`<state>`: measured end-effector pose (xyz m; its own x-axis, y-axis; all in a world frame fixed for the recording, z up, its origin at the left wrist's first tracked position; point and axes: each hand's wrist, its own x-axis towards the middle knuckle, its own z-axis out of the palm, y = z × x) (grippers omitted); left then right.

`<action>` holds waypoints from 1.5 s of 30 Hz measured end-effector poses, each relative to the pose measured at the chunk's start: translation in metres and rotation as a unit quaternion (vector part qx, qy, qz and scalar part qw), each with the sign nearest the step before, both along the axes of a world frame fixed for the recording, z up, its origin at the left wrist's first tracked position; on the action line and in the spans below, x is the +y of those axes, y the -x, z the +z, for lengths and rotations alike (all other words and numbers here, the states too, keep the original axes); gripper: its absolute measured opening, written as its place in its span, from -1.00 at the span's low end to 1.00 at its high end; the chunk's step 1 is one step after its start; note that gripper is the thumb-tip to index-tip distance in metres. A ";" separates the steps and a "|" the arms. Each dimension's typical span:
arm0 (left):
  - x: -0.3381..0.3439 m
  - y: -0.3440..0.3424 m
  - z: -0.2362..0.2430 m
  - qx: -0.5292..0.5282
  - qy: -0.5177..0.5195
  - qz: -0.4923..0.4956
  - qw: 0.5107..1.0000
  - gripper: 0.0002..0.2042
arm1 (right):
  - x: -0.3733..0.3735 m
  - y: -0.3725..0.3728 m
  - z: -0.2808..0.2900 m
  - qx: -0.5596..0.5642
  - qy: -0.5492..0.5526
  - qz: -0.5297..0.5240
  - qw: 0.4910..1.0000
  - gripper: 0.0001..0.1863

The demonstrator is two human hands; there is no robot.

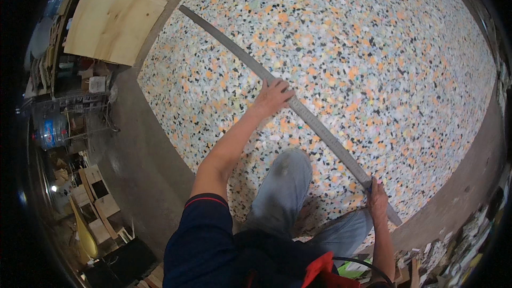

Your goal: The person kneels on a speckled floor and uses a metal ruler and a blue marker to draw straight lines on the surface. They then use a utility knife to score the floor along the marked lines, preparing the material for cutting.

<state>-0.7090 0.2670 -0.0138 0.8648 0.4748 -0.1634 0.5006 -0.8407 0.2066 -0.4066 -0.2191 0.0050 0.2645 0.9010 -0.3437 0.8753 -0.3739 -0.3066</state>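
Note:
A long grey metal ruler [325,134] lies diagonally across a large sheet of multicoloured speckled foam [405,69], from the far left to the near right. My left hand [274,97] presses on the ruler around its middle, the fingers spread and flat. At the near right end, my right hand [377,201] is closed against the ruler's edge. A small dark bit shows beside its fingers, but what it grips is too small to make out. My knees, in faded blue jeans [282,186], rest on the foam.
Plywood boards [114,21] lie beyond the foam's left edge. Cluttered shelving along the left holds a large clear water bottle [50,132]. A yellow curved object [85,229] and a black box [121,264] are at the lower left. Scraps [469,234] pile up along the right.

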 end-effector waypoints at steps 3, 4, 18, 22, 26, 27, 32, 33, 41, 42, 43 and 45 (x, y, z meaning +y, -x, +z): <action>0.013 -0.004 -0.003 0.014 0.004 -0.015 1.000 -0.53 | 0.010 0.007 -0.001 -0.007 -0.003 -0.039 0.999 -0.23; 0.018 -0.004 -0.006 0.005 -0.003 -0.017 1.000 -0.52 | 0.013 0.006 -0.003 -0.009 -0.006 -0.054 0.999 -0.22; 0.028 -0.011 -0.020 0.031 -0.049 -0.072 0.996 -0.50 | 0.011 0.054 -0.012 -0.097 -0.058 -0.214 0.970 -0.48; 0.018 -0.013 -0.019 0.061 -0.101 -0.100 0.988 -0.48 | -0.025 0.042 0.001 -0.046 -0.011 -0.303 0.952 -0.56; -0.015 -0.017 -0.020 0.034 -0.071 -0.120 0.990 -0.50 | -0.110 0.013 0.008 -0.068 0.046 -0.456 0.886 -0.70; -0.023 -0.019 -0.019 0.026 -0.067 -0.126 0.989 -0.49 | -0.134 0.006 0.012 -0.094 0.017 -0.473 0.876 -0.70; -0.052 -0.024 -0.015 0.036 -0.079 -0.106 0.991 -0.48 | -0.223 -0.026 -0.004 -0.018 0.033 -0.689 0.724 -0.51; -0.053 -0.024 -0.014 0.031 -0.095 -0.112 0.989 -0.47 | -0.236 -0.030 -0.010 0.027 0.023 -0.737 0.675 -0.47; -0.056 -0.023 -0.009 0.059 -0.052 -0.089 0.993 -0.52 | -0.258 -0.039 -0.048 0.003 -0.045 -0.780 0.624 -0.47; -0.055 -0.023 -0.009 0.065 -0.044 -0.082 0.993 -0.52 | -0.258 -0.042 -0.048 0.027 -0.032 -0.786 0.617 -0.49; -0.053 -0.024 -0.010 0.048 -0.038 -0.090 0.994 -0.53 | -0.260 -0.044 -0.046 0.033 -0.026 -0.792 0.609 -0.51; -0.048 -0.025 -0.014 0.062 -0.006 -0.043 0.997 -0.54 | -0.262 -0.048 -0.051 0.038 -0.069 -0.808 0.584 -0.56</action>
<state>-0.6845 0.2195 -0.0283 0.8760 0.4025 -0.2656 0.4476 -0.8837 0.1370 -0.3582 -0.4809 -0.0463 0.7962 -0.4832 -0.3642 -0.6046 -0.6598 -0.4462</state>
